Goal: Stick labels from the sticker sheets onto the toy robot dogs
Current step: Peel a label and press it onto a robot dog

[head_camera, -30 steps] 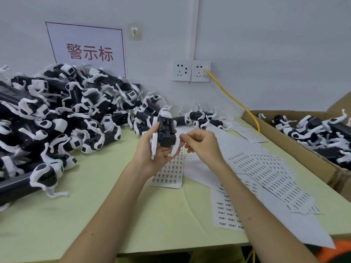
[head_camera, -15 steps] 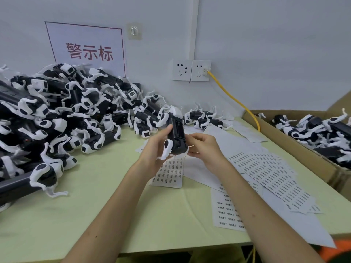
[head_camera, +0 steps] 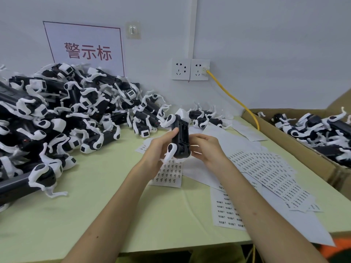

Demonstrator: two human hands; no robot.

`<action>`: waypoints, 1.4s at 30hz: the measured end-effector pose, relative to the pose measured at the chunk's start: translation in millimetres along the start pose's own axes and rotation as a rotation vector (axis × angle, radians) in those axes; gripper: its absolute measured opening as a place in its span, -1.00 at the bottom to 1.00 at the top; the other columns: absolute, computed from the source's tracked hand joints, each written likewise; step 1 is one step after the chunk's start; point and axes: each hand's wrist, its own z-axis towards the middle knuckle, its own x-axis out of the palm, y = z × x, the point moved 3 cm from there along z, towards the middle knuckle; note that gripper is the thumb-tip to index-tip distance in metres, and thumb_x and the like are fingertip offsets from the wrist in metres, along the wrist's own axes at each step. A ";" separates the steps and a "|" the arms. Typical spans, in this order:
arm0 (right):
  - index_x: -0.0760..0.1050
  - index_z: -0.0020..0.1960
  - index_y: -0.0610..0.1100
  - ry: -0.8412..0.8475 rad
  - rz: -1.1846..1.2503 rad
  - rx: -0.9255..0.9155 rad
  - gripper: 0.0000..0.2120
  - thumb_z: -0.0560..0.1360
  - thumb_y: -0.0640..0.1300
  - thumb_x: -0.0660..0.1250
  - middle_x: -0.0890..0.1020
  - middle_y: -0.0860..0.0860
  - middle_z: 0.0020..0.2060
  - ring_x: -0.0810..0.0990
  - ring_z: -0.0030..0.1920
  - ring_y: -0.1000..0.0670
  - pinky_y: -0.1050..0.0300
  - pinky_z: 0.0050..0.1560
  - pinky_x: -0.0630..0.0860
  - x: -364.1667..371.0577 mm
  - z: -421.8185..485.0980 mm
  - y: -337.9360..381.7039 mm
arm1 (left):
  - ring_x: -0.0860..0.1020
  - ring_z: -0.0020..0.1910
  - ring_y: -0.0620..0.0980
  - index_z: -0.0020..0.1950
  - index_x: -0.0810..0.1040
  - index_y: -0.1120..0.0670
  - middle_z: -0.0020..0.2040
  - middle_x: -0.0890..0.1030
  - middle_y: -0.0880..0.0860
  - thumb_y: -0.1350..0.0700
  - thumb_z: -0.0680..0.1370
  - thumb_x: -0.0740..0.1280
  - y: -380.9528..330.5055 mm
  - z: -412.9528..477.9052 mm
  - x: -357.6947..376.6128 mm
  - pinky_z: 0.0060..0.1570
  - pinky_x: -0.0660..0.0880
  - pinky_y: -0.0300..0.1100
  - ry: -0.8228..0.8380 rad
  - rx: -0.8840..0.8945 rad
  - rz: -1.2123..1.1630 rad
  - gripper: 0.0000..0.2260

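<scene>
Together, left hand (head_camera: 156, 149) and right hand (head_camera: 208, 147) grip a blocky black-and-white plastic toy dog (head_camera: 181, 139), apparently belly-up.

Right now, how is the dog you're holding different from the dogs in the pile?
The held dog is off the table, gripped by the left hand and right hand; the pile dogs lie on it. The held dog is alone, near upright; the pile dogs are tangled. Both are black with white legs.
</scene>
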 end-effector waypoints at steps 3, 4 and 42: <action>0.66 -0.12 -0.17 -0.026 0.007 0.001 -0.90 0.50 -0.32 0.40 0.72 -0.04 -0.26 0.68 -0.28 0.02 0.15 -0.11 0.58 -0.8 1.0 -0.7 | 0.62 0.27 0.14 0.20 0.72 0.06 0.15 0.73 0.11 -0.26 0.50 0.34 1.8 -0.3 2.5 0.47 0.35 0.21 -0.009 -0.013 0.093 -0.52; 0.66 -0.11 -0.17 -0.033 0.004 0.002 -0.88 0.50 -0.33 0.38 0.72 -0.05 -0.25 0.68 -0.26 0.00 0.14 -0.09 0.60 -1.6 1.5 -0.9 | 0.63 0.26 0.12 0.17 0.73 0.06 0.12 0.74 0.10 -0.26 0.50 0.34 2.6 -0.3 3.0 0.46 0.37 0.18 -0.007 -0.009 0.119 -0.53; 0.60 0.36 0.02 0.587 0.354 0.150 -0.54 0.49 -0.17 0.25 0.22 0.05 -0.51 0.09 -0.49 0.07 0.21 -0.45 0.10 48.3 -29.0 -7.5 | 0.61 0.32 0.10 0.03 0.60 0.11 -0.01 0.72 0.00 0.15 0.61 0.39 3.1 7.3 -20.2 0.32 0.50 -0.08 -0.238 0.081 -0.734 -0.95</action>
